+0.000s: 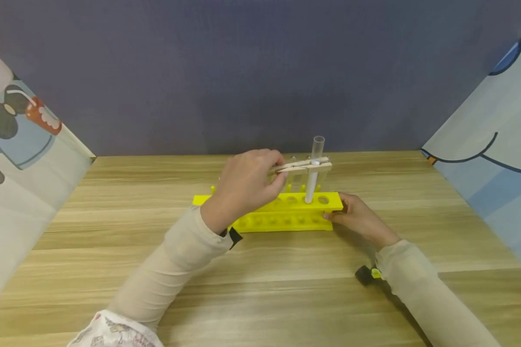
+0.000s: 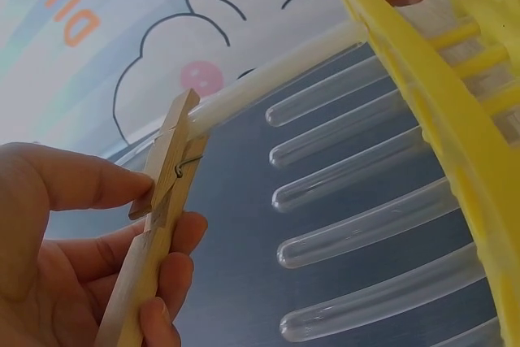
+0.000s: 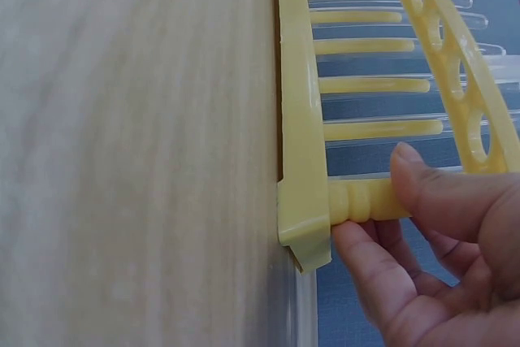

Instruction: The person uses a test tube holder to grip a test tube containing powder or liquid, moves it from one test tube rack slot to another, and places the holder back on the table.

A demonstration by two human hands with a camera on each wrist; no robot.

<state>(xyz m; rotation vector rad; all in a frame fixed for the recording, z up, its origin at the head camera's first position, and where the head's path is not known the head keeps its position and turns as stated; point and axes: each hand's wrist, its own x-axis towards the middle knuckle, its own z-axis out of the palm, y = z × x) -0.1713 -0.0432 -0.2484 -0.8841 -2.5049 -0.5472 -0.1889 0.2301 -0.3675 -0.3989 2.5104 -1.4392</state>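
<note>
My left hand (image 1: 249, 183) pinches a wooden test tube clamp (image 1: 297, 166) between thumb and fingers. The clamp's far ends lie around a clear test tube (image 1: 318, 148) with white contents. This tube stands slightly tilted, its lower end in a hole near the right of the yellow test tube rack (image 1: 282, 223). In the left wrist view, my thumb (image 2: 89, 178) and curled fingers are on the wooden clamp (image 2: 166, 172), near its metal spring. My right hand (image 1: 362, 219) grips the rack's right end post (image 3: 370, 199), with thumb and fingers around it.
Several empty clear test tubes (image 2: 366, 235) sit bottom-up on the pegs (image 3: 382, 128) along the rack's back. The rack stands on a wood-grain table (image 1: 260, 294). A dark panel (image 1: 252, 77) rises behind, and cartoon-printed panels (image 1: 495, 130) flank the table.
</note>
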